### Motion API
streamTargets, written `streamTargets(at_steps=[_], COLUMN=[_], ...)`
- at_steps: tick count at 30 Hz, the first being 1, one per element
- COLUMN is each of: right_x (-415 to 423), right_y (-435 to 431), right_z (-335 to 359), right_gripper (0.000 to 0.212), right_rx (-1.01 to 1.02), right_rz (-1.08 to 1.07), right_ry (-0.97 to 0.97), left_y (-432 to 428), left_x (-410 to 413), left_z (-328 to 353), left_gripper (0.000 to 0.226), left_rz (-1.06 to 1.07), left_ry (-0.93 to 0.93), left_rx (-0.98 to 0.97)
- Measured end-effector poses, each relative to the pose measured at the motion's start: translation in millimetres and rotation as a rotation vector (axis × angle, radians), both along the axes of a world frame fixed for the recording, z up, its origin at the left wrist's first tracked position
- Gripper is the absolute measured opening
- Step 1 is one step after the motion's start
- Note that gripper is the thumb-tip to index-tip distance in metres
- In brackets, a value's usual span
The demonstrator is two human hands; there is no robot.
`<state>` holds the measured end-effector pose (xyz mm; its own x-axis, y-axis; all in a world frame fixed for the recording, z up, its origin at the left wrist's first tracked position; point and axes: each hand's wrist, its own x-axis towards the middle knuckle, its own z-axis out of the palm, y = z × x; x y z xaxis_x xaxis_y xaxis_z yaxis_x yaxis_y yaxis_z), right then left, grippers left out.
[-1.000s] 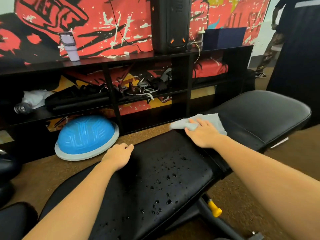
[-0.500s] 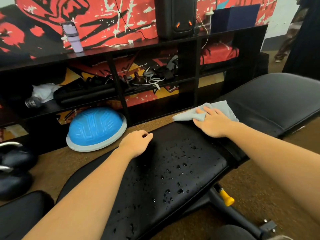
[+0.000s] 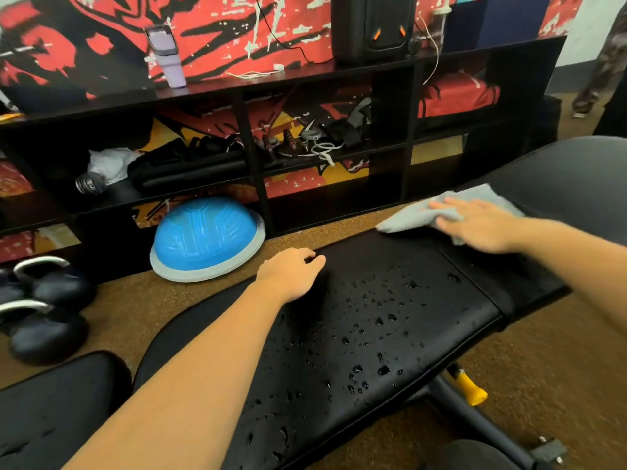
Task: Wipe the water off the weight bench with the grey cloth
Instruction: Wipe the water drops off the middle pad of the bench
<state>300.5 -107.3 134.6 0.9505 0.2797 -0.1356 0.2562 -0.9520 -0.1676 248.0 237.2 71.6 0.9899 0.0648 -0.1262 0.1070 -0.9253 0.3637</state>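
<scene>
Your right hand (image 3: 481,225) lay flat, fingers spread, pressing down on the grey cloth (image 3: 417,215). The cloth sat at the far edge of the weight bench (image 3: 373,334), right where the 2 black pads met. Your left hand (image 3: 291,273) rested on the far side of the long pad with its fingers curled loosely and nothing in it. Lots of water drops (image 3: 380,320) covered the pad between your arms. A blue balance dome (image 3: 207,237) sat on the floor beside the bench, and 2 kettlebells (image 3: 44,313) stood to its left.
</scene>
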Motion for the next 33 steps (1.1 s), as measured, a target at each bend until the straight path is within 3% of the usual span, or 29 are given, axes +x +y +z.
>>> streamTargets(at_steps=[3,6,10,13,18,23,29,33], right_x=[26,20,-29,-13,5,-29,-12,-33], right_y=[-3,32,47,14,20,25,-20,4], right_z=[1,-13,-21,-13,0,-22,4,-12], right_gripper=[0.052,0.068,0.082,0.06,0.06,0.059,0.058,0.059], right_rx=[-0.101,-0.079,-0.104,-0.052,-0.036,-0.114,-0.1,-0.123], right_rz=[-0.116,-0.165,0.115,0.077,-0.17,0.036,-0.177,-0.038], right_ry=[-0.005,-0.027,0.075,0.019,-0.001,0.01,-0.015,0.015], left_y=[0,0,-2,-1,1,5,17,11], left_x=[-2,-2,-3,-8,-10,-16,-20,-24], left_z=[-4,-3,-2,-4,-6,-8,-7,-6], left_gripper=[0.061,0.061,0.06,0.06,0.059,0.054,0.049,0.053], left_rz=[0.004,0.004,0.011,0.014,0.021,0.015,0.003,0.01], left_ry=[0.007,0.021,0.039,0.03,-0.001,0.011,0.054,0.038], left_rx=[-0.006,0.001,-0.007,-0.025,-0.04,-0.05,-0.069,-0.078])
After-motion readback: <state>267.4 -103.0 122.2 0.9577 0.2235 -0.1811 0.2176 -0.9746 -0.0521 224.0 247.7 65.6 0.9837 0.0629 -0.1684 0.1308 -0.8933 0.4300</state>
